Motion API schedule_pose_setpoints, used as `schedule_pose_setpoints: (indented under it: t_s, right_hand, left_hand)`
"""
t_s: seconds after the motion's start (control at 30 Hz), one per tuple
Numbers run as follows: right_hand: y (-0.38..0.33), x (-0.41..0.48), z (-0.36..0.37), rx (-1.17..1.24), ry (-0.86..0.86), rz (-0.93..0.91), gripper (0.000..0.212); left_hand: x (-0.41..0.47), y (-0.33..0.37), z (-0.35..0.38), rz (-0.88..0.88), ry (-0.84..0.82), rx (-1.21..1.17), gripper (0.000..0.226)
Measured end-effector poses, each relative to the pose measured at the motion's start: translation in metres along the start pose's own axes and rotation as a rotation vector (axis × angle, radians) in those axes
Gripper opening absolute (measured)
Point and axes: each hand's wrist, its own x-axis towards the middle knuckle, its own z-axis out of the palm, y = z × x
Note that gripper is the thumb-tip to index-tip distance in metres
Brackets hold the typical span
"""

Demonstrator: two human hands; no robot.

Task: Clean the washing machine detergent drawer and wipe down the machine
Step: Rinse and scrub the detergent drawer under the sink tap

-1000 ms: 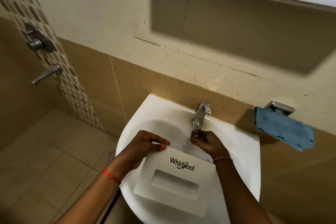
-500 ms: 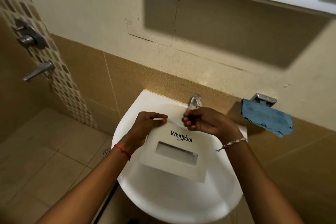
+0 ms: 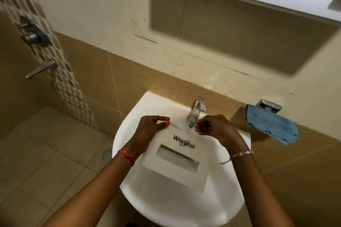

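We hold the detergent drawer [image 3: 177,155] over the white sink [image 3: 129,125], its front panel facing up with the Whirlpool name readable and the recessed handle slot below it. Our left hand [image 3: 149,132] grips the drawer's upper left corner, thumb pressed on the panel's top edge and fingers curled round the side. Our right hand [image 3: 215,131] is at the upper right corner, just under the spout of the metal tap [image 3: 196,112]. Its fingers are curled, but we cannot tell whether they pinch the drawer's edge or only touch it. A red thread [image 3: 127,155] circles our left wrist and a beaded bracelet [image 3: 241,154] our right. To the right of the sink, a blue cloth [image 3: 271,127] hangs from a metal holder [image 3: 268,106] on the wall. A round drain [image 3: 107,155] sits in the tiled floor on the left.
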Motion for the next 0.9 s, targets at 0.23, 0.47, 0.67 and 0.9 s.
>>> schedule_pose_setpoints:
  t_s: [0.23, 0.47, 0.67, 0.9]
  right_hand:
    - [0.068, 0.049, -0.015, 0.59, -0.024, 0.41, 0.029]
    - [0.081, 0.079, 0.002, 0.751, -0.101, 0.411, 0.026]
    - [0.073, 0.078, 0.009, 0.815, -0.191, 0.396, 0.029]
    - [0.08, 0.08, -0.024, 0.898, -0.384, 0.274, 0.056]
  left_hand:
    - [-0.001, -0.004, -0.001, 0.018, 0.014, 0.014, 0.021]
    - [0.002, -0.004, 0.0, 0.032, 0.021, 0.035, 0.017]
    - [0.004, -0.005, 0.0, 0.003, 0.022, 0.023, 0.013]
    - [0.005, -0.003, 0.001, -0.007, 0.014, 0.013, 0.014]
